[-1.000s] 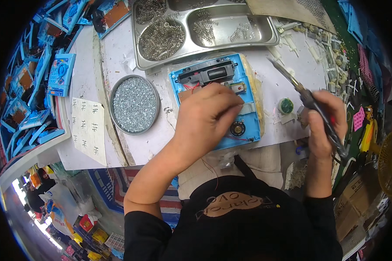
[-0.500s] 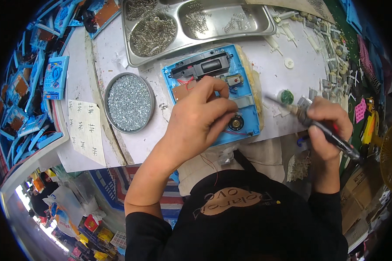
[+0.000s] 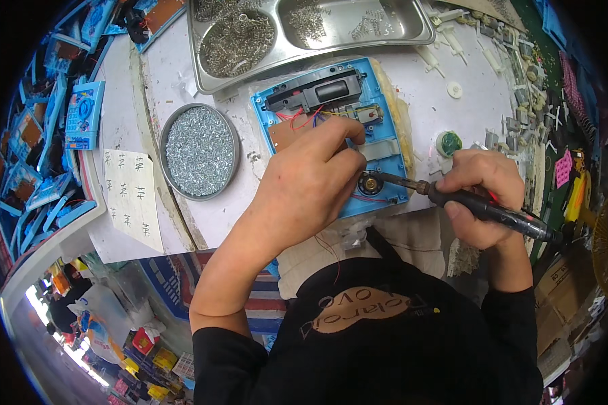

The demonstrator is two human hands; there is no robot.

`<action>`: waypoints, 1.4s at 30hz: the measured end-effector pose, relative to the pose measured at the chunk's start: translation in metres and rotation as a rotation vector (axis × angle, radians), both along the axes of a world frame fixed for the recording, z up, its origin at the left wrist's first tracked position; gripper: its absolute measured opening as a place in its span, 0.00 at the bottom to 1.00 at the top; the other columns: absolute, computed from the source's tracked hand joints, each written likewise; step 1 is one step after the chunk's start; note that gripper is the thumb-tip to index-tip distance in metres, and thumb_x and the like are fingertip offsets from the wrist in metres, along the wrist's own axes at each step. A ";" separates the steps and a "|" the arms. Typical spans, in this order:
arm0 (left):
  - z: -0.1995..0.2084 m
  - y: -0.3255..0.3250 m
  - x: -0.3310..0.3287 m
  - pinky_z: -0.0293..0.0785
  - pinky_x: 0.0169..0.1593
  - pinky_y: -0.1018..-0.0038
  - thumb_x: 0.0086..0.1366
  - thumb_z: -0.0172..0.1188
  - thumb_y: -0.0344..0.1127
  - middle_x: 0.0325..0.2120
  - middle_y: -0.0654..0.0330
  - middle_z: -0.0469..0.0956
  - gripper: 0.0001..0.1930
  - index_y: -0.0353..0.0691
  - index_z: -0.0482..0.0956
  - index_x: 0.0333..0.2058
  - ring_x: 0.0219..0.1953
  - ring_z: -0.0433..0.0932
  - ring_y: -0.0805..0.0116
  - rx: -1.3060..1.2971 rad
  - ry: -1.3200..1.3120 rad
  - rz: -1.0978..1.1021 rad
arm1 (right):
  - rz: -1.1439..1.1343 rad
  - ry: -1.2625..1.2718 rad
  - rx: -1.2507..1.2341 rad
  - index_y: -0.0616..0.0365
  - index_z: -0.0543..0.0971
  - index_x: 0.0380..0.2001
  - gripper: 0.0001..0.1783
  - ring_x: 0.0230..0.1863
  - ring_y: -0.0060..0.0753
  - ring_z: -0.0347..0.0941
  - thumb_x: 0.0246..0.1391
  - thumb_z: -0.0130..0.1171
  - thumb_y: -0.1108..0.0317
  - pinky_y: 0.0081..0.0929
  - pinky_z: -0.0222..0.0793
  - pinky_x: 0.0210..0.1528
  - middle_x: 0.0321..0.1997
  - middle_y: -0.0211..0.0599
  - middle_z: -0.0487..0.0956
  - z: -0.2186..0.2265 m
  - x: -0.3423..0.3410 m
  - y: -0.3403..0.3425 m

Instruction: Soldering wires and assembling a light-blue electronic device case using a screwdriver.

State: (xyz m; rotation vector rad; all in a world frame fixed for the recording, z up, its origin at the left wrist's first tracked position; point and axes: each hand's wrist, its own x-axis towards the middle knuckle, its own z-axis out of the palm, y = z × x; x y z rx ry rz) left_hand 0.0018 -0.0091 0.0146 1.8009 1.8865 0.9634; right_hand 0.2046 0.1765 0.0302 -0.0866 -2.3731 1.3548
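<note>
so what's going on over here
The right hand grips what looks like a soldering iron, its tip beside a round black part in an open blue casing. The left hand is over the casing, fingers bent close to that tip; anything they pinch is hidden. A gray dish stands to the left.

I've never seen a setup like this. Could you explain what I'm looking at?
There is no robot here, just a person working bare-handed, seen from above by a wide camera worn on the head. On the pale table sit an opened blue casing, a round dish of small metal pieces and a metal tray of springs. The right hand grips a black-handled soldering iron, its tip close to a round black part in the casing. The left hand is over the casing; whether it pinches anything is hidden.
</note>
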 end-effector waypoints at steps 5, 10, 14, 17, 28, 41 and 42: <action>-0.001 0.000 -0.002 0.78 0.44 0.65 0.49 0.69 0.19 0.45 0.54 0.76 0.14 0.36 0.79 0.35 0.42 0.80 0.57 -0.013 -0.026 -0.017 | -0.007 -0.005 0.014 0.58 0.82 0.31 0.13 0.16 0.30 0.67 0.35 0.66 0.72 0.27 0.60 0.21 0.20 0.31 0.75 0.000 -0.002 0.000; -0.002 -0.001 -0.003 0.78 0.45 0.65 0.49 0.69 0.19 0.46 0.54 0.76 0.15 0.37 0.80 0.36 0.43 0.80 0.55 -0.010 -0.024 -0.019 | 0.007 -0.030 0.014 0.57 0.82 0.31 0.13 0.16 0.31 0.68 0.35 0.67 0.71 0.27 0.60 0.21 0.19 0.31 0.74 -0.001 -0.003 0.000; -0.001 0.000 -0.002 0.78 0.45 0.65 0.49 0.69 0.19 0.46 0.54 0.76 0.15 0.37 0.80 0.36 0.44 0.80 0.54 -0.008 -0.018 -0.020 | 0.022 -0.052 0.021 0.57 0.82 0.31 0.14 0.16 0.31 0.68 0.35 0.67 0.71 0.27 0.60 0.21 0.19 0.31 0.73 0.001 -0.005 -0.001; -0.001 0.000 -0.002 0.78 0.46 0.64 0.48 0.69 0.19 0.46 0.54 0.77 0.15 0.37 0.80 0.37 0.44 0.80 0.53 -0.007 -0.019 -0.019 | 0.026 -0.064 0.024 0.57 0.82 0.32 0.14 0.16 0.31 0.67 0.35 0.67 0.71 0.27 0.60 0.21 0.19 0.31 0.73 0.002 -0.005 -0.001; -0.001 0.000 -0.003 0.78 0.47 0.63 0.49 0.70 0.20 0.46 0.54 0.77 0.14 0.37 0.80 0.36 0.46 0.80 0.52 -0.013 -0.007 -0.026 | -0.029 -0.027 -0.037 0.59 0.82 0.31 0.12 0.15 0.24 0.64 0.39 0.66 0.71 0.24 0.56 0.20 0.17 0.28 0.70 0.000 -0.001 0.001; -0.004 -0.004 -0.006 0.78 0.41 0.69 0.51 0.70 0.20 0.38 0.56 0.79 0.14 0.38 0.84 0.38 0.37 0.82 0.56 0.021 -0.114 -0.020 | -0.076 0.012 -0.056 0.64 0.81 0.33 0.13 0.17 0.23 0.64 0.40 0.66 0.72 0.22 0.56 0.22 0.21 0.31 0.74 0.002 0.012 0.008; -0.005 -0.005 -0.006 0.78 0.40 0.69 0.51 0.70 0.20 0.37 0.56 0.80 0.14 0.38 0.84 0.38 0.35 0.82 0.56 0.019 -0.117 -0.020 | -0.084 0.022 -0.061 0.64 0.80 0.33 0.13 0.17 0.23 0.64 0.41 0.66 0.72 0.22 0.56 0.22 0.21 0.31 0.74 0.002 0.012 0.008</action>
